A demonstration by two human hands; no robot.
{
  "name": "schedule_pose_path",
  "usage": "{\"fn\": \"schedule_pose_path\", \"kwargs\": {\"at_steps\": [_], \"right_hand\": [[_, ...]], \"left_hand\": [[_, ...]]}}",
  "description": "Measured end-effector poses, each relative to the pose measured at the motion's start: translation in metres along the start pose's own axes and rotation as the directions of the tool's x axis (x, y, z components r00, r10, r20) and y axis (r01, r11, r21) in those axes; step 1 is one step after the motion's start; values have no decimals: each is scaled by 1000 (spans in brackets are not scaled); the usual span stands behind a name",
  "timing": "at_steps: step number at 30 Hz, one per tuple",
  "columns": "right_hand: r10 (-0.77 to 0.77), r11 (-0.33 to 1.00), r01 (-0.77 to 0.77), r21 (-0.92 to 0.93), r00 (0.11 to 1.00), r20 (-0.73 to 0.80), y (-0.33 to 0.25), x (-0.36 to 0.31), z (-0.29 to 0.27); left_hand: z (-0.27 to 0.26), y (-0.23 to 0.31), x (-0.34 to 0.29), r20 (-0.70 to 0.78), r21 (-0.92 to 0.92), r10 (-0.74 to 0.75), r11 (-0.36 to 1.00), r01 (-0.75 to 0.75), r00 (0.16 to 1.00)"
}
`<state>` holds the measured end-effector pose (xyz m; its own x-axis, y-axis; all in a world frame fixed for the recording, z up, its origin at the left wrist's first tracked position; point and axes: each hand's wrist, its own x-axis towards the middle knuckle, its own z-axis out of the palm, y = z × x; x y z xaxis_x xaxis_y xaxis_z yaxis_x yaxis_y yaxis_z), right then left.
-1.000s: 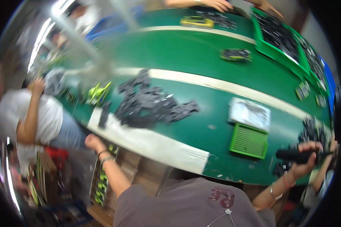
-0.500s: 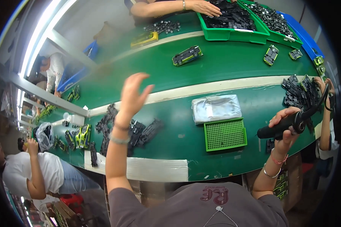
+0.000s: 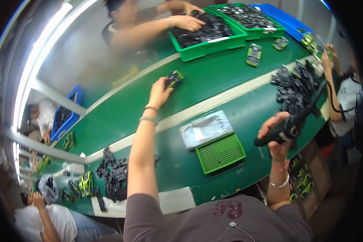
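My left hand (image 3: 159,95) reaches out over the green conveyor belt, its fingers closed on a black-and-lime toy car chassis (image 3: 174,80). The palm side of that grip is hidden. At the right, my right hand (image 3: 271,123) is wrapped round a black electric screwdriver (image 3: 284,131), which lies almost level above the bench, its cord running off to the right. Between my arms sit a green perforated tray (image 3: 220,153) and, touching its far edge, a clear plastic bag (image 3: 207,128). Loose black plastic car parts (image 3: 113,173) are heaped beside my left forearm.
Across the belt, a co-worker's hands (image 3: 189,23) reach into a green bin (image 3: 213,47) of black parts. Another green bin (image 3: 254,34) and a blue bin (image 3: 284,17) stand beside it. More black parts (image 3: 292,90) are piled at right, near another person. Two chassis (image 3: 253,54) lie on the belt.
My left hand has reached forward and right and taken hold of the chassis on the belt. The screwdriver stays in my right hand. The view has turned, and the co-worker's hands have moved within the bin.
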<state>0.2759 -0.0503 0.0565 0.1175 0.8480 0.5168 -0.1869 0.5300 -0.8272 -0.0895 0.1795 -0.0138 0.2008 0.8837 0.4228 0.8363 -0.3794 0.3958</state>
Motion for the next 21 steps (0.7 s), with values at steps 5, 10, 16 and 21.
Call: {"fn": "schedule_pose_path", "kwargs": {"at_steps": [5,10,16,21], "right_hand": [[22,998,-21,56,1000,-13,15,4,-6],[-80,996,80,24,997,-17,14,7,0],[-55,998,54,-21,997,-57,28,-1,-2],[54,992,-61,-114,996,-65,46,-12,-9]], "left_hand": [[-42,81,-42,-21,-291,10,957,-15,1000],[-69,154,-102,167,-232,268,946,-226,949],[-42,160,-127,223,-188,271,954,-232,936],[-31,151,-136,116,-216,314,934,-285,942]]}}
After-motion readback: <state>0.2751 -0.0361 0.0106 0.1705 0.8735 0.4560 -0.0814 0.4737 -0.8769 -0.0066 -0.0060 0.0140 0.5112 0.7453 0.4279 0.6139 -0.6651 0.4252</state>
